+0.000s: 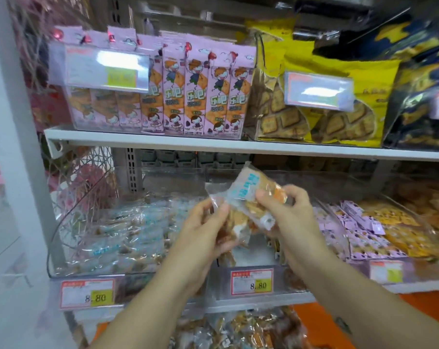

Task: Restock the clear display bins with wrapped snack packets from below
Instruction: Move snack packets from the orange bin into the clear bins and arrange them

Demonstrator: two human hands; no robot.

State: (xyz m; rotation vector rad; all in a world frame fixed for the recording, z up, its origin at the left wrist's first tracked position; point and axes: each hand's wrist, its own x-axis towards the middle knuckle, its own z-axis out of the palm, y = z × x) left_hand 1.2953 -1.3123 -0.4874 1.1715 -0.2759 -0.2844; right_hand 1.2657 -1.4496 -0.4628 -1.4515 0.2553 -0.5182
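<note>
Shop shelving fills the view. A white upper shelf (pixel 213 144) runs across well above the fingers, carrying a row of pink snack boxes (pixel 195 96) and, to their right, yellow bags (pixel 326 117) of lattice biscuits.

Both forearms reach up from the bottom edge and meet in front of the lower shelf. The left hand (pixel 203 238) and right hand (pixel 288 212) together grip a bunch of wrapped snack packets (pixel 246 195); the top one bears blue lettering and sits tilted. The left thumb presses on the wrapper's near edge with the fingers curled beneath. The right thumb lies on top while its other fingers curl round the far side.

The bunch is held just above the middle bin (pixel 280 278), whose front carries a price label (pixel 251 282) reading 8.80. Left of the fingers, the left bin (pixel 70 212) is partly filled with clear-wrapped blue-lettered packets (pixel 127 230). Right of the fingers lie purple packets (pixel 364 233) and, beyond them, orange-yellow packets (pixel 394 222). Below the wrists, the lower stock (pixel 238 328) of wrapped snacks is heaped, too blurred to read.
</note>
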